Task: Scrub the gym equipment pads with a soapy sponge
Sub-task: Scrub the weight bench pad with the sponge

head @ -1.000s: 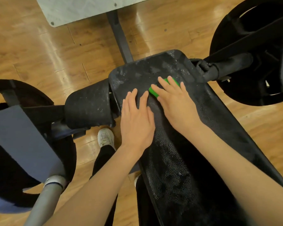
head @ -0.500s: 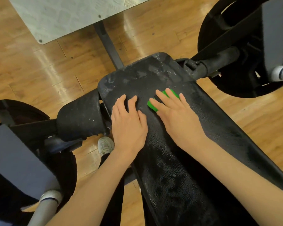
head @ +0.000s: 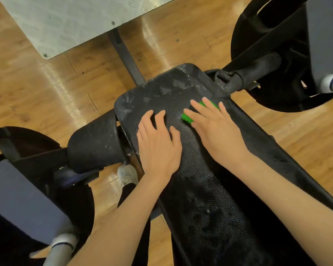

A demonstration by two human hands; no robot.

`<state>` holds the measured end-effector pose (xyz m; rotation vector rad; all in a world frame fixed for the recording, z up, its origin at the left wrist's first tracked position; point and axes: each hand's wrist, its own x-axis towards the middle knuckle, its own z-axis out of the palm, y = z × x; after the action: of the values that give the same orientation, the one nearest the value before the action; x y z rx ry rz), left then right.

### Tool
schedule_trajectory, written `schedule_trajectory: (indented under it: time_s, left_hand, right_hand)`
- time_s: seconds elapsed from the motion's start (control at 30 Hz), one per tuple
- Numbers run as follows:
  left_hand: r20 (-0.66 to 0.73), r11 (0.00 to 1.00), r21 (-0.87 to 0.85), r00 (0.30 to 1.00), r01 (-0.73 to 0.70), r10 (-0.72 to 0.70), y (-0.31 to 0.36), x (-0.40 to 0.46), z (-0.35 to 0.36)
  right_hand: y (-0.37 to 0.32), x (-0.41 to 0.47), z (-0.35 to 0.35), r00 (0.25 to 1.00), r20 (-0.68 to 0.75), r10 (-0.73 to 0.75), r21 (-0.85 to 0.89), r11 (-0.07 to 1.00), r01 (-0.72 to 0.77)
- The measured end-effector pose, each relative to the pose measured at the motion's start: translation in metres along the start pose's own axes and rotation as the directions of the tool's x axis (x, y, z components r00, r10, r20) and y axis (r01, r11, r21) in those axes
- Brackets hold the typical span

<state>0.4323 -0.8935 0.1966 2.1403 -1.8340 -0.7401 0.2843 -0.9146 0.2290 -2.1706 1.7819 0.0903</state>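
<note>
Both hands' straight fingers press flat: right hand (head: 215, 129) on sponge (head: 187, 117), left hand (head: 158, 144) near pad (head: 210, 198) edge.

No writing, label, brand or number can be read anywhere in this view. The black bench pad (head: 210, 189) carries none.

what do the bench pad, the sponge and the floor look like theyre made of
Pad: likely vinyl or leatherette, black, pebbled grain, wet sheen.
Sponge: bright green, matte, probably foam; mostly hidden under the right hand.
Floor: wood or wood-look planks, glossy, with seams and glare.
</note>
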Motion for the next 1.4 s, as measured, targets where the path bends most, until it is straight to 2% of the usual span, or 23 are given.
schedule_trajectory:
  time_s: [0.17,0.23,0.37,0.57,0.77,0.97,1.03,1.2,1.4]
  left_hand:
    - [-0.010,1.000,0.002,1.000,0.000,0.000,0.002,0.000,0.000]
    - [-0.010,1.000,0.004,1.000,0.000,0.000,0.001,0.001,0.000]
    - [-0.008,1.000,-0.006,1.000,0.012,-0.012,0.000,0.000,0.001]
    - [-0.016,1.000,-0.002,1.000,0.003,-0.004,0.002,0.001,0.001]
    - [0.013,1.000,0.019,1.000,-0.008,0.008,0.001,0.001,0.000]
    - [0.027,0.999,0.047,0.999,-0.026,0.025,0.000,0.001,0.000]
    - [0.030,0.998,0.053,0.999,-0.031,0.030,0.000,0.002,0.000]
    - [0.043,0.998,0.062,0.999,-0.030,0.027,-0.001,0.001,-0.001]
    - [0.038,0.997,0.064,0.998,-0.045,0.043,0.000,0.001,-0.001]
  right_hand:
    - [-0.005,0.073,0.010,0.995,0.082,0.049,-0.013,0.999,-0.048]
    - [-0.002,0.061,0.007,0.996,0.080,0.042,-0.008,0.999,-0.041]
    - [0.001,-0.004,-0.002,1.000,-0.026,0.010,0.020,1.000,-0.009]
    - [0.004,0.058,0.006,0.997,0.071,0.030,0.011,0.999,-0.031]
    - [0.008,-0.006,-0.009,0.999,0.020,0.026,0.045,0.999,-0.027]
    - [0.013,0.071,0.006,0.995,0.082,0.048,0.008,0.999,-0.049]
    - [0.016,0.061,0.001,0.995,0.094,0.042,0.005,0.999,-0.043]
    - [0.016,-0.010,-0.010,0.998,-0.013,0.066,0.026,0.998,-0.065]
    - [0.020,0.062,0.000,0.993,0.074,0.089,-0.009,0.996,-0.088]
